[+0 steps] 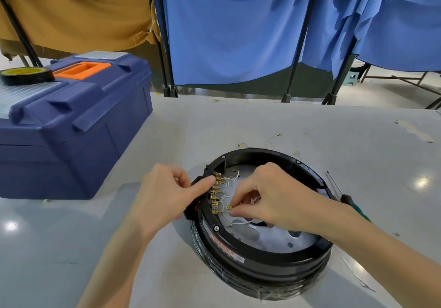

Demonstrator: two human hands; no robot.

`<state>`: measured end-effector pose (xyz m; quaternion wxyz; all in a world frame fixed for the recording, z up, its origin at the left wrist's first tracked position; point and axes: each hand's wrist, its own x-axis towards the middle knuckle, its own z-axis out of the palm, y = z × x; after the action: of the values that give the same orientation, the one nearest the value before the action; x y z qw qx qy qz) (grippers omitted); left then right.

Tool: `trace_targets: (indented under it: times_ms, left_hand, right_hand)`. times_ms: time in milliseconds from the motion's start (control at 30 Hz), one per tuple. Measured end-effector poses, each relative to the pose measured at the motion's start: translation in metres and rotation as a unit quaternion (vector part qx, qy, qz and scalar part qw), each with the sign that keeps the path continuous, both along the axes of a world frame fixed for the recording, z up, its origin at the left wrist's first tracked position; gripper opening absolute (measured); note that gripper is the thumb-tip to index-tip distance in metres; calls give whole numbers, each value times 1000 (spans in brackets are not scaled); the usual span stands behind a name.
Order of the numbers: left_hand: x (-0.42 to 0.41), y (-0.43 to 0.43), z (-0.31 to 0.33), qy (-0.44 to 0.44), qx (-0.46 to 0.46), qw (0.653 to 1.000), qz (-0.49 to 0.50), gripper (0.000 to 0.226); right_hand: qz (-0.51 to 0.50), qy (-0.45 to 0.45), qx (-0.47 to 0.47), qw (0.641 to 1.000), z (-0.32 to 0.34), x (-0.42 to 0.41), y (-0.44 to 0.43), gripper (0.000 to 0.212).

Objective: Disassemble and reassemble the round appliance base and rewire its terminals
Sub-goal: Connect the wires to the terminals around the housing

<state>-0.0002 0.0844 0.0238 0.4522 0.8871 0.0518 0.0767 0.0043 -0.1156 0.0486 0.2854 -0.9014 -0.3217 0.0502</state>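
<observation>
Head view: the left hand [167,193] grips the brass terminal row [216,193] on the round black plastic appliance base [262,255], the right hand [269,195] pinching a brass connector [229,207] on a white wire [241,223].

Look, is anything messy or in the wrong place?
Yes. Two thin loose wires lie on the table behind the round base, their ring ends attached to nothing. One brass connector, pinched by the right hand, is off the terminal row.
</observation>
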Motion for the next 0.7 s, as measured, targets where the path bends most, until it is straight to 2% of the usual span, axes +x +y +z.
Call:
trace_targets:
  times_ms: [100, 233, 367, 700]
  left_hand:
    - [-3, 2, 0, 52, 23, 997, -58, 59]
    - [-3, 3, -2, 55, 15, 995, -85, 61]
    - [0, 0, -6, 31, 18, 995, -92, 61]
    - [9, -4, -22, -61, 90, 991, -73, 68]
  right_hand:
    - [-14, 41, 3, 999, -5, 2, 2, 9]
    - [-14, 82, 7, 996, -8, 6, 7, 12]
    - [-9, 55, 3, 998, -9, 7, 8, 15]
    - [6, 57, 30, 998, -14, 8, 7, 13]
